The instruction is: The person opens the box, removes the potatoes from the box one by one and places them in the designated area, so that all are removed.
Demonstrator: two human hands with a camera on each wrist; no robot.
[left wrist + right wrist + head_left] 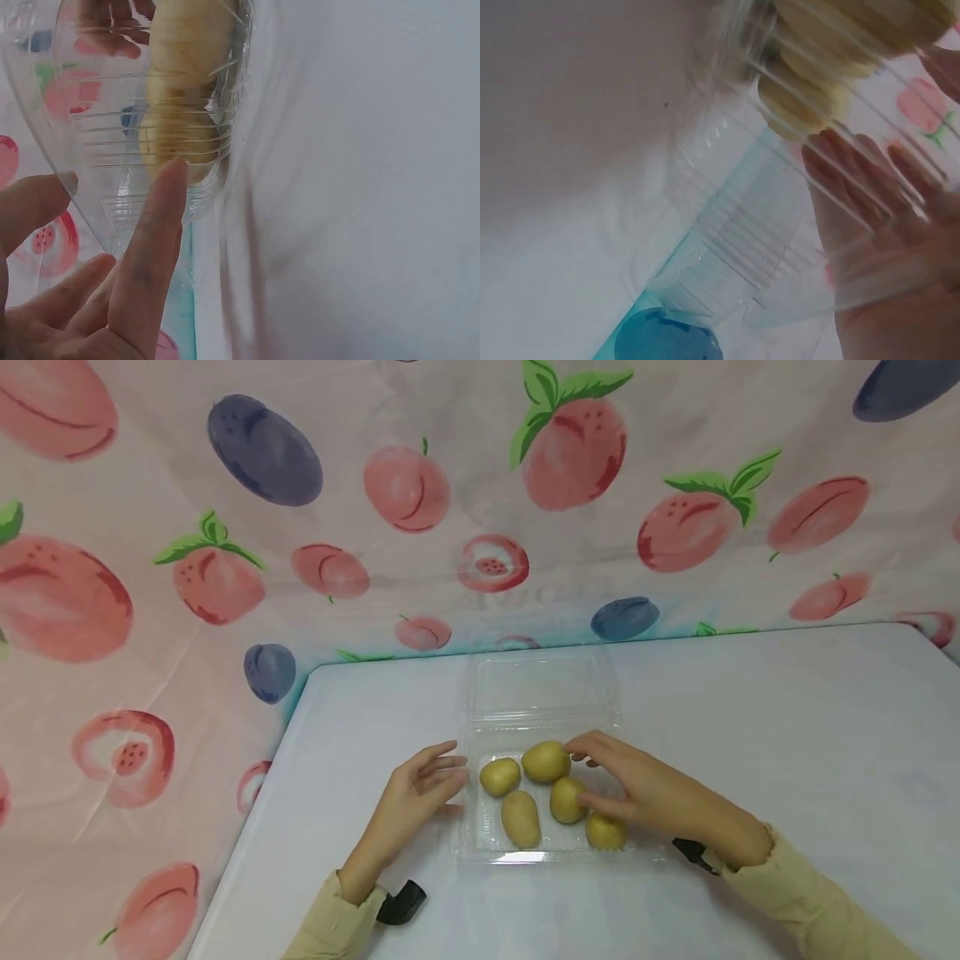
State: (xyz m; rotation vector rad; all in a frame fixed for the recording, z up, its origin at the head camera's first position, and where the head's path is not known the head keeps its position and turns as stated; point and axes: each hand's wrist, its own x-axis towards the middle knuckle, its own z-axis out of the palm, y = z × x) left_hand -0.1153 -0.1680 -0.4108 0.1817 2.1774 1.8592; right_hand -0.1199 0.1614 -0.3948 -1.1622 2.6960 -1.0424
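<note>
A clear plastic clamshell box (525, 857) lies on the table with its lid (543, 685) folded back. Several yellow potatoes sit in it, among them a long potato (521, 820) at the front and a round potato (546, 762) at the back. My left hand (412, 793) is at the box's left wall, fingers loosely extended; in the left wrist view a fingertip meets the ribbed wall. Over the box's right side is my right hand (637, 785), fingers spread, their tips beside the back and middle potatoes (567, 800). Whether they touch is unclear. Another potato (606, 832) lies under this hand, partly hidden.
The white table (780, 718) extends to both sides of the box. Behind it hangs a fruit-patterned cloth (450, 568), which also covers the left side. A black strap piece (401, 903) shows at the left cuff.
</note>
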